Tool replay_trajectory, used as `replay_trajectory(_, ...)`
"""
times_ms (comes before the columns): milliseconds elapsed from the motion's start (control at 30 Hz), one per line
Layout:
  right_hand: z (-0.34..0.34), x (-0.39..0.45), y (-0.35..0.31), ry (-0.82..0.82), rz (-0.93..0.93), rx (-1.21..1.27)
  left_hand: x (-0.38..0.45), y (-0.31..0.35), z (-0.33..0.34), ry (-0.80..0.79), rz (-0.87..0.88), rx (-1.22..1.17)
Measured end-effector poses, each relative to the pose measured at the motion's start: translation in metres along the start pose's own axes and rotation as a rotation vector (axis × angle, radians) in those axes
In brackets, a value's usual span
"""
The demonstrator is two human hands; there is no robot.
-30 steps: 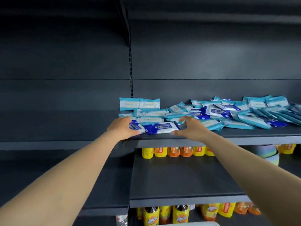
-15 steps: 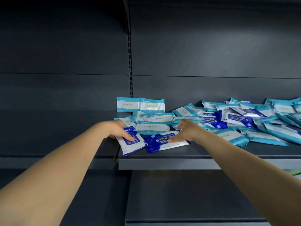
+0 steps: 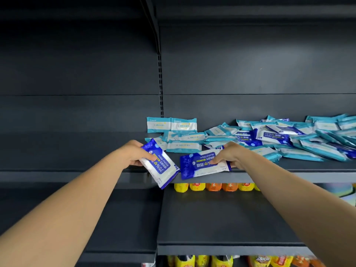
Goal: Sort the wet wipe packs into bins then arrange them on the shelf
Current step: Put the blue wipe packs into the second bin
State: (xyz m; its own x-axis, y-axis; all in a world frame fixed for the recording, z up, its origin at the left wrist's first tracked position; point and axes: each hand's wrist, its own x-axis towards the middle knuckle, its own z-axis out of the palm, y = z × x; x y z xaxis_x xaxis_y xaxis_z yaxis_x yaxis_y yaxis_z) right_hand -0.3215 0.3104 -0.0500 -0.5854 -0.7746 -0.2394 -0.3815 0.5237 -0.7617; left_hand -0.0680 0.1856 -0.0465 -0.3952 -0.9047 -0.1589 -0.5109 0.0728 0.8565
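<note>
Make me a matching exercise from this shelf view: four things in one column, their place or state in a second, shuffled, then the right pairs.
Things
1. left hand
2. right hand
3. two light blue packs
4. yellow and orange bottles

Places or states
A. stand upright against the back panel
B. on the shelf level below the packs
C. grips a dark blue alcohol wipes pack that hangs past the shelf edge
D. holds a dark blue pack lying at the shelf's front edge

Pairs: 1-C, 2-D, 3-A, 4-B
</note>
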Motion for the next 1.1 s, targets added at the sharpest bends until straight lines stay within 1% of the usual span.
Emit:
replay_trajectory(100,-0.006,-0.034,0.013,-0.024,0.025,0.157,-0.043,-0.003,0.008,0.064,0.067,-0.153)
replay_trajectory(167,-0.013,-0.056,0.028,-0.028,0.030,0.250,-0.072,-0.008,0.018,0.062,0.087,-0.264)
replay_trajectory(333,-0.034,-0.122,0.079,0.015,0.039,0.360,-0.138,-0.014,0.064,-0.022,0.057,-0.442)
replay_trajectory(567,-0.086,-0.192,0.161,0.116,0.108,0.388,-0.195,-0.016,0.159,-0.132,-0.018,-0.590)
replay_trajectory(700,-0.121,-0.211,0.216,0.194,0.163,0.412,-0.209,-0.010,0.230,-0.178,-0.097,-0.670)
replay_trajectory(867,-0.177,-0.212,0.301,0.299,0.264,0.398,-0.216,0.008,0.333,-0.300,-0.201,-0.752)
replay_trajectory(967,-0.216,-0.202,0.365,0.330,0.348,0.390,-0.213,0.017,0.410,-0.356,-0.250,-0.743)
replay_trajectory(1100,-0.264,-0.170,0.465,0.335,0.436,0.376,-0.195,0.017,0.531,-0.347,-0.306,-0.709)
